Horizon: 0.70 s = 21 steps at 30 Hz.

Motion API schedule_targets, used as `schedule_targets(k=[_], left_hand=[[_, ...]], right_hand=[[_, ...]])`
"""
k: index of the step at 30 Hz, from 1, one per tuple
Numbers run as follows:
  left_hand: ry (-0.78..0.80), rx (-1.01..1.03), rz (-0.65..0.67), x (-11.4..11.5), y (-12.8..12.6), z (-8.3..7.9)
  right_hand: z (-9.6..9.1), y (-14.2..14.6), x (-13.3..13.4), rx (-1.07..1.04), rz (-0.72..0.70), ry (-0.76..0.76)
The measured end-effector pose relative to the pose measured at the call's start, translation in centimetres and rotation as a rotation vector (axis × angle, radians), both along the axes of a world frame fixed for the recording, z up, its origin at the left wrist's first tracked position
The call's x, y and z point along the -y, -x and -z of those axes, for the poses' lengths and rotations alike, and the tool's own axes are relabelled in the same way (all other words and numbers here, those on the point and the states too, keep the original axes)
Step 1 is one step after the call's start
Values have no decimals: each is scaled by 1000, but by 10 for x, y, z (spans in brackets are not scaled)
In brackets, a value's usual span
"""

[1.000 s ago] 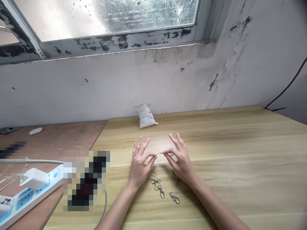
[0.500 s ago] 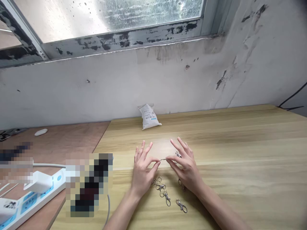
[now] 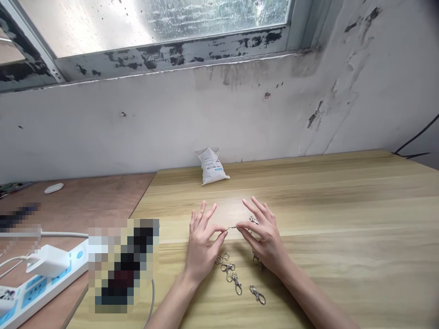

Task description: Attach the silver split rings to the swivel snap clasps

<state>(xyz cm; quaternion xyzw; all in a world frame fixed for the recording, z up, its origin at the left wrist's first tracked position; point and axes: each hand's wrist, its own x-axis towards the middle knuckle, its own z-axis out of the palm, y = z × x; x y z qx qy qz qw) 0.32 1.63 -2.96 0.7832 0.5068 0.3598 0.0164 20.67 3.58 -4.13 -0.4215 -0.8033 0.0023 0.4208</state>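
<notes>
My left hand [image 3: 202, 249] pinches one end of a thin silver metal piece [image 3: 232, 227] between thumb and forefinger, its other fingers spread upward. The other end is pinched by my right hand [image 3: 265, 235]. Seen edge-on, the piece resembles a swivel clasp; its ends are hidden in my fingertips. Below it on the table lie a swivel clasp [image 3: 237, 284], another clasp [image 3: 258, 294] and one more clasp [image 3: 227, 267]. Several small split rings [image 3: 226, 257] are near my left hand. More metal clasps [image 3: 254, 220] show partly behind my right hand.
A white plastic packet [image 3: 213, 169] stands at the back of the wooden table [image 3: 343, 219], near the wall. On the left are a power strip [image 3: 51, 283] with a white charger [image 3: 48, 260], a cable [image 3: 152, 297], a blurred-out object [image 3: 126, 269] and a white oval object [image 3: 54, 188].
The view has shifted slightly, so most things appear a little farther left. Both hands keep their pinch on the metal piece, with hardly any visible movement.
</notes>
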Motion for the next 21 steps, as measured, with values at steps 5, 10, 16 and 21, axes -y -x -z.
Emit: schedule_targets(k=[5, 10, 16, 21], left_hand=[[6, 4, -2, 0, 1, -1], [12, 7, 0, 0, 0, -2], [23, 12, -6, 1, 0, -2], [12, -2, -21, 2, 0, -1]], right_hand=[[1, 0, 0, 12, -12, 5], [1, 0, -1, 5, -21, -1], [1, 3, -1, 7, -41, 6], [2, 6, 0, -1, -66, 7]])
